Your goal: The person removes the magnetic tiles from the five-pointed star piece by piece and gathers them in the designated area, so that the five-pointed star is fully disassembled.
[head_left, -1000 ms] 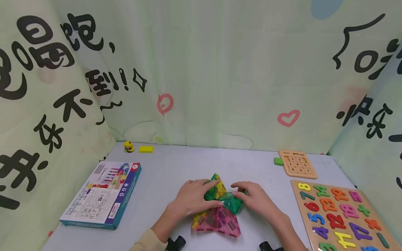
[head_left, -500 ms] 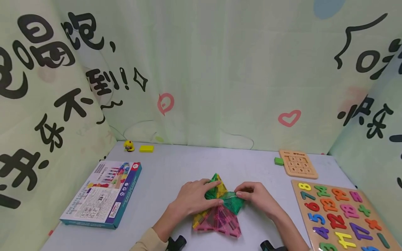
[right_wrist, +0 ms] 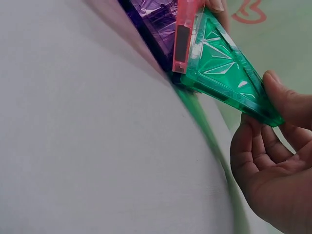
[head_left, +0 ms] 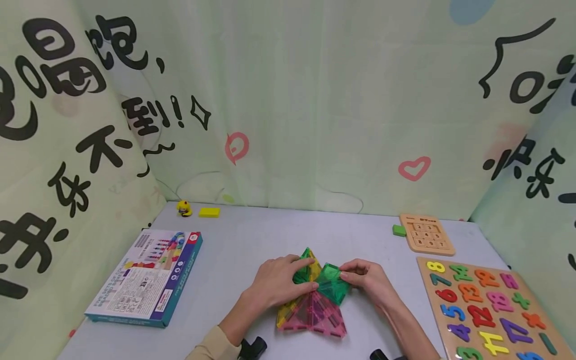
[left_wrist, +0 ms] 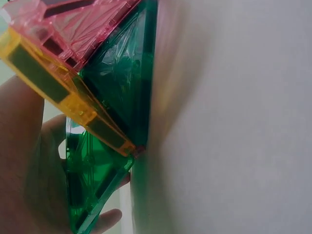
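A structure of translucent magnetic tiles stands on the table, with pink tiles (head_left: 315, 315) at the front and a yellow tile (head_left: 316, 270) at the back. My left hand (head_left: 279, 281) holds its left side, thumb and fingers spread round it; a yellow tile edge (left_wrist: 46, 80) and green tile (left_wrist: 92, 170) show close in the left wrist view. On the right, my right hand (head_left: 371, 282) pinches the outer corner of a green triangular magnetic tile (right_wrist: 224, 68) between thumb and fingers. That tile meets a pink tile (right_wrist: 182, 44) and a purple-looking tile (right_wrist: 156, 24) at its inner end.
A boxed set (head_left: 144, 277) lies at the left. A yellow figure (head_left: 184, 208) and yellow block (head_left: 209, 213) sit at the back left. At the right are a green block (head_left: 399, 230), a wooden number board (head_left: 427, 235) and a larger puzzle board (head_left: 456, 332).
My right hand has changed from resting fingers over the green tile to pinching its outer corner, and the tile is now tilted upward. My left hand stays nearly in place.
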Demonstrator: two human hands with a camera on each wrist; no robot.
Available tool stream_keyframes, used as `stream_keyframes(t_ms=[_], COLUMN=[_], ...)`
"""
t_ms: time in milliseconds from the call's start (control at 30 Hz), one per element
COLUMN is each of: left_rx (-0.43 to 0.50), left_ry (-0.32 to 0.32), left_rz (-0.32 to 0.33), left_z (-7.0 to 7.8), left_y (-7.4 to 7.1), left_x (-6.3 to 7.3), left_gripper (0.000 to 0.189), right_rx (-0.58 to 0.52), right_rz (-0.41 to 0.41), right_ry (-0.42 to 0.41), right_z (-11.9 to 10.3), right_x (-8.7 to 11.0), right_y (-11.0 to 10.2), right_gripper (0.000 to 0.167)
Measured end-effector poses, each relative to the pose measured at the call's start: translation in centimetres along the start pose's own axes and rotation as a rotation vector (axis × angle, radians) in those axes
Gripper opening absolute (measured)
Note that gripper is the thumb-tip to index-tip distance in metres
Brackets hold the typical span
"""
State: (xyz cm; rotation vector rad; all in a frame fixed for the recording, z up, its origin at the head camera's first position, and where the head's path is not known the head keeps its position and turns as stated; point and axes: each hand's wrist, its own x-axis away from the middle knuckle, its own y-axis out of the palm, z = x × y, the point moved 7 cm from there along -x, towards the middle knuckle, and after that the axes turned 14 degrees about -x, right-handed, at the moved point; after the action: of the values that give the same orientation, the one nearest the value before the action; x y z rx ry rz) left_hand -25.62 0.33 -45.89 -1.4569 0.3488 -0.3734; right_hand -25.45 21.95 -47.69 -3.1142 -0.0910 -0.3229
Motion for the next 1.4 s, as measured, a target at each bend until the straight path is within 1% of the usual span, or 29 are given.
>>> stream_keyframes(t_ms=[100, 233, 333, 433, 567, 700, 767, 833, 933, 1033, 1167, 1267, 1333, 1400], left_rx=[-0.006, -0.001, 0.007, 0.025, 0.068, 0.109, 0.118, 0.118, 0.113, 0.113, 0.115, 0.116, 0.119, 0.121], left_ry=[-0.001, 0.009, 0.051, 0.098, 0.145, 0.181, 0.186, 0.187, 0.187, 0.197, 0.212, 0.217, 0.217, 0.219], left_rz=[0.008, 0.031, 0.054, 0.079, 0.095, 0.099, 0.100, 0.100, 0.100, 0.103, 0.114, 0.121, 0.120, 0.119], left_z=[0.0, 0.0, 0.4, 0.9, 1.4, 1.9, 2.0, 2.1, 2.1, 2.3, 2.5, 2.7, 2.8, 2.9], left_y=[0.0, -0.2, -0.5, -0.8, -1.0, -1.0, -1.1, -1.1, -1.0, -1.0, -1.0, -1.0, -0.9, -0.8], left_x=[0.0, -0.1, 0.0, 0.1, 0.1, 0.1, 0.1, 0.1, 0.0, 0.0, 0.0, -0.1, -0.1, -0.2], left_gripper=[0.065, 0.064, 0.058, 0.048, 0.033, 0.020, 0.017, 0.016, 0.016, 0.017, 0.018, 0.018, 0.019, 0.019], right_rx=[-0.043, -0.061, -0.077, -0.127, -0.212, -0.254, -0.259, -0.262, -0.247, -0.227, -0.216, -0.208, -0.153, -0.014], right_rz=[0.030, 0.048, 0.057, 0.065, 0.040, 0.016, 0.041, 0.084, 0.169, 0.228, 0.285, 0.320, 0.330, 0.342], right_ry=[-0.014, -0.020, -0.015, -0.012, -0.025, -0.052, -0.061, -0.064, -0.056, -0.052, -0.053, -0.067, -0.095, -0.133], right_z=[0.0, -0.1, 0.0, -0.1, -0.3, -0.7, -0.9, -1.1, -1.2, -1.3, -1.2, -1.0, -1.1, -1.4], right_x=[0.0, 0.0, 0.1, 0.2, 0.5, 0.5, 0.2, -0.2, -1.3, -2.7, -4.4, -5.7, -6.4, -6.8], right_y=[0.0, 0.0, 0.0, -0.1, -0.2, -0.7, -1.2, -1.9, -3.1, -4.1, -5.0, -5.4, -5.7, -5.8], right_gripper=[0.029, 0.029, 0.028, 0.024, 0.017, 0.014, 0.014, 0.016, 0.021, 0.028, 0.034, 0.033, 0.032, 0.028])
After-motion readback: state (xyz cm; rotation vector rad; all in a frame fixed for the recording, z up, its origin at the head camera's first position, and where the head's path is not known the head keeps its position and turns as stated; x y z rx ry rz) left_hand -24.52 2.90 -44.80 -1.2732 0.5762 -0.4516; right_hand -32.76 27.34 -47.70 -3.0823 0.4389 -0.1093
